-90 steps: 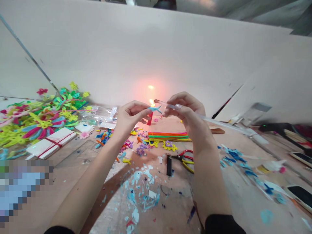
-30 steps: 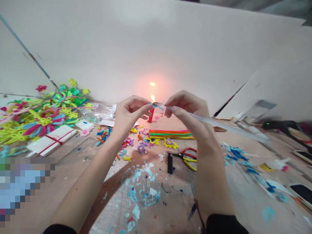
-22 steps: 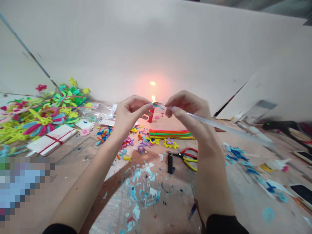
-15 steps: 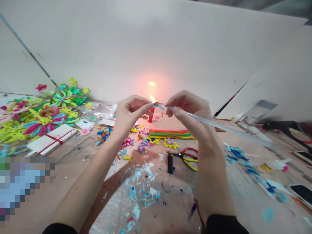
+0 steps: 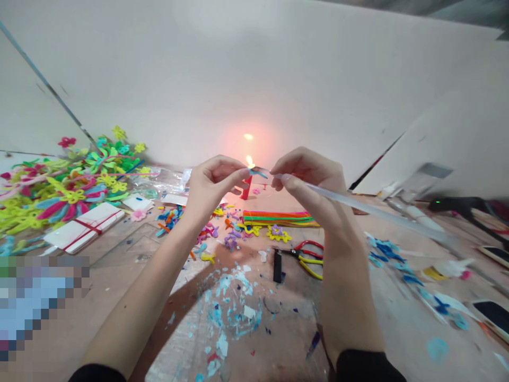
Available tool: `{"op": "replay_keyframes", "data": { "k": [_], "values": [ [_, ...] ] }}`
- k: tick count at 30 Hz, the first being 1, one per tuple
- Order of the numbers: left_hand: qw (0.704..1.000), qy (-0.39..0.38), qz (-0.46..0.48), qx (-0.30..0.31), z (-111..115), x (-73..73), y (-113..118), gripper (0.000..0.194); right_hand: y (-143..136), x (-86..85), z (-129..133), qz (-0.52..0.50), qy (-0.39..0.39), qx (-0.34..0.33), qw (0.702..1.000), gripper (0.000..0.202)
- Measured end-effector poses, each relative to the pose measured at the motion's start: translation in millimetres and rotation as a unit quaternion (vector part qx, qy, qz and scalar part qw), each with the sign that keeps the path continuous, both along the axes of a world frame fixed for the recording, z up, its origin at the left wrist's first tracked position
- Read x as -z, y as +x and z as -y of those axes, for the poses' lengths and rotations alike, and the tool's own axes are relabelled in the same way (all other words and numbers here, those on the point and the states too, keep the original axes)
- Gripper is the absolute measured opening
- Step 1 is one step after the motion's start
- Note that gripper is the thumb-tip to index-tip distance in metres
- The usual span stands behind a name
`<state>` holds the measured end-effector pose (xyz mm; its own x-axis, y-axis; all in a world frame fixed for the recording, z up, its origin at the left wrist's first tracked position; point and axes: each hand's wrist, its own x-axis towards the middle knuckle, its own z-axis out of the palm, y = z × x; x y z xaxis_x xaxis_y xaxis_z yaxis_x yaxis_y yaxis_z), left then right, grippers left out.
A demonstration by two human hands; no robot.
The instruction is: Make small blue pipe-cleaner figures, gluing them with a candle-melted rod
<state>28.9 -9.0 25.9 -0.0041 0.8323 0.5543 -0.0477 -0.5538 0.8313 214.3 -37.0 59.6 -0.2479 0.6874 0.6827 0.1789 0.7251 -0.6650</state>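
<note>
Near candle flame [image 5: 249, 161]: blue piece [image 5: 259, 173] in narrow gap between hands [image 5: 214, 183].

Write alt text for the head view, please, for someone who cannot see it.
A left hand pinches a small light-blue piece before a lit red candle, while the right hand holds a long translucent stick, its tip close by. Colourful fuzzy flowers lie heaped at left.

Smooth, translucent plastic rod [image 5: 350, 200]
</note>
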Motion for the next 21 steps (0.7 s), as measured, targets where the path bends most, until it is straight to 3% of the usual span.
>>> {"op": "replay_keyframes", "data": {
  "k": [21],
  "values": [
    [1.0,0.019,-0.019,-0.016,-0.3,1.5,0.4,0.009,4.4,0.2,3.5,0.046,0.013,0.028,0.998,0.011]
  ]
}}
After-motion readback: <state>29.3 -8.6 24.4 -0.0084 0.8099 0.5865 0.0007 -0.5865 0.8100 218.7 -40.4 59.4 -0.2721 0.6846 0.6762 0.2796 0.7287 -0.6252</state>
